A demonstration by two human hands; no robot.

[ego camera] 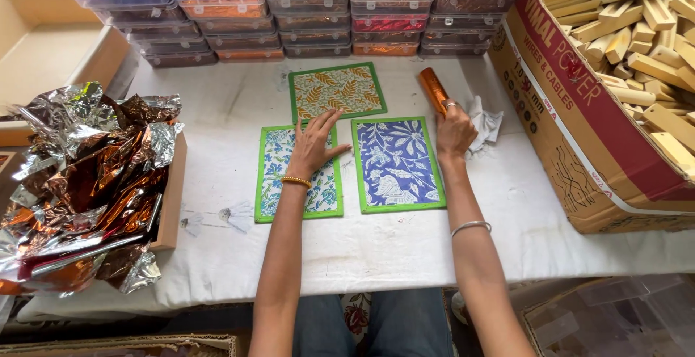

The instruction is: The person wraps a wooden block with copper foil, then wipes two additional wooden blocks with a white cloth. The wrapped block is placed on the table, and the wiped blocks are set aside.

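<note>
Resting flat with fingers spread, the left hand (313,143) presses the light blue floral panel (298,174) near the tabletop's (405,245) middle; just beside it lies a dark blue panel (397,164). Farther back, the right hand (455,131) clasps a copper foil roll (434,89).

Soft, even daylight fills the scene, bright on the white surface (405,241). Shadows are faint, just thin ones under the forearms. The crumpled foil (87,183) at nine o'clock throws sharp glints. Focus is crisp centrally; the edges bow slightly, and the six o'clock edge is dim.
</note>
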